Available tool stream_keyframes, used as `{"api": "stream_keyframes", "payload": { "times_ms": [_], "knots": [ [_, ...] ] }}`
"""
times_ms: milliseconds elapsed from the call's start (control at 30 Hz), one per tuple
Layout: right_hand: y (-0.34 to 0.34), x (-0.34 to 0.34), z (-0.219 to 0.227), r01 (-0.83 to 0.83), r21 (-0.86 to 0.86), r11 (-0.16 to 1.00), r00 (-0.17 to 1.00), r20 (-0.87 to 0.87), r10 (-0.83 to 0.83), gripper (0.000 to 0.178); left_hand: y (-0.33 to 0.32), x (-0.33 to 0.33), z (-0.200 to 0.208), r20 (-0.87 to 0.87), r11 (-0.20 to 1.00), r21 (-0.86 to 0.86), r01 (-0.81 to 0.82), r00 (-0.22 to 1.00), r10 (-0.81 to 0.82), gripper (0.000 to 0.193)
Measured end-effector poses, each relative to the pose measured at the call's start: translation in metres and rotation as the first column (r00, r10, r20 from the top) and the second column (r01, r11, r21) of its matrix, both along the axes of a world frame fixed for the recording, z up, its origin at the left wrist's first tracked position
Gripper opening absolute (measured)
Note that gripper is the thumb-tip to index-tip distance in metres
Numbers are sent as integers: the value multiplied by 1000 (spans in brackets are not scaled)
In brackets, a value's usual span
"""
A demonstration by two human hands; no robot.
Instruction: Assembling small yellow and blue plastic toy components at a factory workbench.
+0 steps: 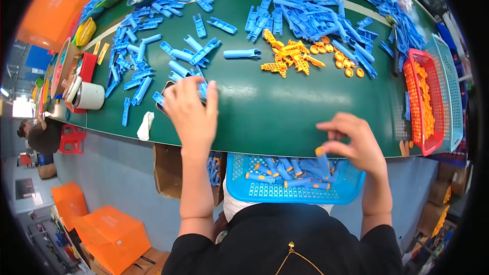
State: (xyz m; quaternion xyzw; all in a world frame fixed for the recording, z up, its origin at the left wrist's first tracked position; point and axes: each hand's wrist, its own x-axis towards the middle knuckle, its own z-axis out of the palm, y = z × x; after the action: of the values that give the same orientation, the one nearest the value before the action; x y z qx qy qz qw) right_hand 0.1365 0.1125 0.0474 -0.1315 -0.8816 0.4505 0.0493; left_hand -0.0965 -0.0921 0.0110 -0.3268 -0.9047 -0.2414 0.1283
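Observation:
My left hand is over the left part of the green table, thumb apart from its fingers. Blue plastic half-shells lie at its fingertips, and a dark flat object is partly hidden beneath it. My right hand hovers above the table's near edge, with a gap between thumb and index finger. Just under that thumb a blue tube with an orange cap stands tilted over the blue basket, seemingly free of the fingers. Several similar capped tubes lie inside the basket, by my lap.
Heaps of blue half-shells cover the far side, beside orange ridged parts and round orange caps. A red basket of orange parts stands right. At left are a white cup and crumpled white tissue.

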Motion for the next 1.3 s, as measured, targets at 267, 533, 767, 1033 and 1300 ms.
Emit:
{"api": "stream_keyframes", "payload": {
  "times_ms": [267, 533, 767, 1033, 1300],
  "knots": [
    [22, -107, -41, 96, 470, 877, 960, -276, 43, 17, 24, 48, -9, -32, 961, -237, 143, 987, -155, 35],
    [17, -115, -41, 118, 594, 795, 932, -343, 118, 16, 16, 45, -12, 109, 935, 8, 355, 929, -354, 73],
    [-5, -43, -55, 293, 283, 913, 948, -209, -240, 18, 27, 53, -22, 172, 848, 104, 520, 830, -530, 79],
    [-3, -50, -58, 173, 320, 931, 962, -258, -90, 23, 32, 65, -26, 202, 842, 121, 526, 817, -539, 84],
    [16, -70, -59, -47, 219, 975, 973, -209, 94, 10, 31, 64, -31, 204, 849, 101, 519, 824, -528, 86]
  ]
}}
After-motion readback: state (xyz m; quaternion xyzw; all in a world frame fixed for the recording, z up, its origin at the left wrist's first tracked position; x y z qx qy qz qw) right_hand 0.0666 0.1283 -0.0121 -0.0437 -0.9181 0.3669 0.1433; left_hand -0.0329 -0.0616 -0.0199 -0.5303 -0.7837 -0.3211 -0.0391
